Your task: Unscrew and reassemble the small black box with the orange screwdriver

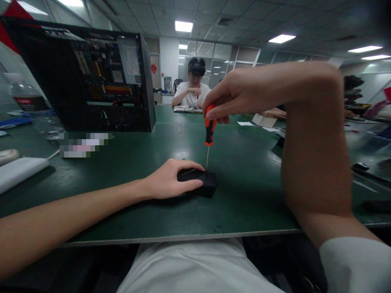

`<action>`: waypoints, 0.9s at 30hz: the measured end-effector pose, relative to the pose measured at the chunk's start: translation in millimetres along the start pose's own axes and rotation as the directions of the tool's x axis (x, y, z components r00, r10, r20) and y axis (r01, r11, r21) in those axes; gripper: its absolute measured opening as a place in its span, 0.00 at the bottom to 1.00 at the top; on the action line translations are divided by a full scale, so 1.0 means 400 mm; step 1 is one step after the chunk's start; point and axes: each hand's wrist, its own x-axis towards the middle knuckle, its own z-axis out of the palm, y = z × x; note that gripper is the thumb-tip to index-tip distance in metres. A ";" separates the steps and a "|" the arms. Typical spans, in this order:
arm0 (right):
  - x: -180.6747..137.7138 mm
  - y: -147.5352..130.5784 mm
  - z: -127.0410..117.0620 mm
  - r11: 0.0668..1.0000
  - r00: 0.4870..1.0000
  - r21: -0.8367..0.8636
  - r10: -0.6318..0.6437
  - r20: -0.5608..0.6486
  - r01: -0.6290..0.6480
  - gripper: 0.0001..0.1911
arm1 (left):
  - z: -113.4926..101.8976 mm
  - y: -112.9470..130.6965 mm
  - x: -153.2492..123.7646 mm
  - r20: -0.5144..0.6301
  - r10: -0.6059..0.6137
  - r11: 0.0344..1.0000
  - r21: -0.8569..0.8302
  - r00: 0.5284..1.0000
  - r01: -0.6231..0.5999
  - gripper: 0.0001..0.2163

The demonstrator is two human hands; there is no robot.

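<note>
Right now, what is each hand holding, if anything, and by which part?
The right hand grips the screwdriver by the upper part of its handle. The left hand holds the black box by its near and far edges, on the table.

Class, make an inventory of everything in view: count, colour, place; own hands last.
Screwdriver: one, red-orange and black, tip at box
Box: one, black, on the table
Table: one, green, across the middle
Computer case: one, black, left, side open
Bottle: one, clear with dark label, far left
Flat block: one, white, left edge
Co-worker: one clear, white-shirted, across the table
Paper: at least two, white, right of screwdriver
Ceiling lights: several, white, overhead
Clutter: uncounted, mixed colours, far right
Left hand: one, on the box
Right hand: one, gripping the screwdriver
</note>
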 end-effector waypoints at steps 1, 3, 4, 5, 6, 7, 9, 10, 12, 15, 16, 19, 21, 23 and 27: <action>0.001 0.001 -0.001 1.000 1.000 0.016 -0.015 0.011 0.015 0.22 | 0.000 0.001 0.000 0.000 0.005 1.000 0.003 1.000 -0.005 0.19; -0.003 0.005 -0.004 0.997 0.997 0.047 -0.066 0.036 0.065 0.22 | 0.002 0.002 0.002 -0.020 0.020 1.000 -0.005 1.000 -0.020 0.19; -0.007 0.007 -0.007 0.994 0.995 0.061 -0.094 0.041 0.091 0.21 | 0.004 0.003 0.004 -0.038 0.026 0.999 -0.019 0.999 -0.027 0.19; -0.012 0.009 -0.009 0.991 0.992 0.076 -0.117 0.048 0.113 0.22 | 0.006 0.004 0.006 -0.062 0.030 0.999 -0.037 0.998 -0.033 0.19; -0.017 0.011 -0.012 0.987 0.989 0.089 -0.136 0.057 0.130 0.23 | 0.008 0.006 0.009 -0.085 0.030 0.998 -0.057 0.996 -0.034 0.18; -0.022 0.012 -0.014 0.985 0.987 0.101 -0.148 0.065 0.142 0.25 | 0.010 0.008 0.013 -0.102 0.023 0.997 -0.076 0.995 -0.030 0.18; -0.029 0.011 -0.017 0.981 0.985 0.118 -0.161 0.066 0.152 0.26 | 0.012 0.015 0.025 -0.111 0.005 0.994 -0.105 0.994 -0.017 0.16; -0.032 0.009 -0.018 0.980 0.985 0.125 -0.162 0.059 0.154 0.26 | 0.012 0.018 0.033 -0.107 -0.003 0.994 -0.113 0.994 -0.009 0.15; -0.036 0.001 -0.020 0.979 0.986 0.136 -0.160 0.035 0.154 0.24 | 0.012 0.028 0.051 -0.088 -0.015 0.993 -0.121 0.996 0.004 0.13; -0.040 -0.014 -0.023 0.980 0.986 0.121 -0.163 0.025 0.159 0.19 | 0.014 0.042 0.074 -0.079 0.000 0.994 -0.105 0.997 -0.009 0.12; -0.042 -0.017 -0.023 0.981 0.985 0.107 -0.168 0.034 0.164 0.19 | 0.015 0.046 0.078 -0.079 0.010 0.995 -0.097 0.997 -0.018 0.12; -0.045 -0.016 -0.019 0.991 0.991 0.060 -0.121 0.050 0.118 0.24 | 0.022 0.052 0.077 -0.102 0.017 0.995 -0.093 0.995 -0.026 0.11; -0.046 -0.012 -0.014 0.998 0.998 0.035 -0.054 0.031 0.052 0.28 | 0.027 0.050 0.071 -0.127 -0.007 0.994 -0.108 0.992 -0.007 0.11; -0.044 -0.012 -0.009 1.000 1.000 0.012 -0.022 -0.007 0.022 0.31 | 0.029 0.045 0.066 -0.141 -0.034 0.993 -0.117 0.989 0.017 0.11; -0.032 -0.036 -0.009 1.000 1.000 -0.020 -0.012 -0.029 0.011 0.35 | 0.026 0.040 0.062 -0.148 -0.040 0.994 -0.108 0.988 0.024 0.11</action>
